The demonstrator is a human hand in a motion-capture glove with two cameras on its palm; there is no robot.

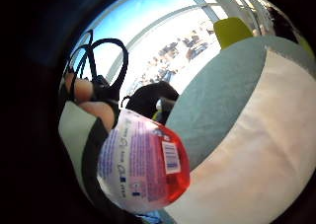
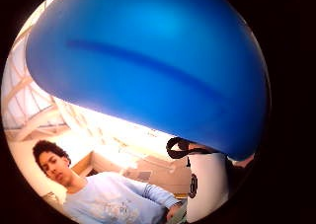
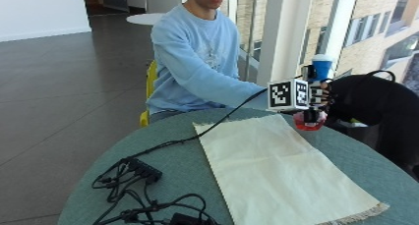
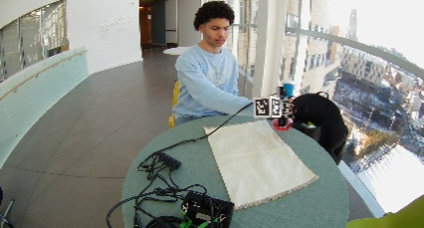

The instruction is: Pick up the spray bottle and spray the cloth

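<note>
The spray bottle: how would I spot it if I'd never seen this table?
Find the round green table with the cream cloth. Past the cloth's far corner, the gloved right hand holds the spray bottle up: blue top, red base.

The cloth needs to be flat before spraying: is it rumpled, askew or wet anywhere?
Nothing stands out. The cloth lies flat and unmarked on the table, and the gloved right hand holds the spray bottle upright above its far corner.
</note>
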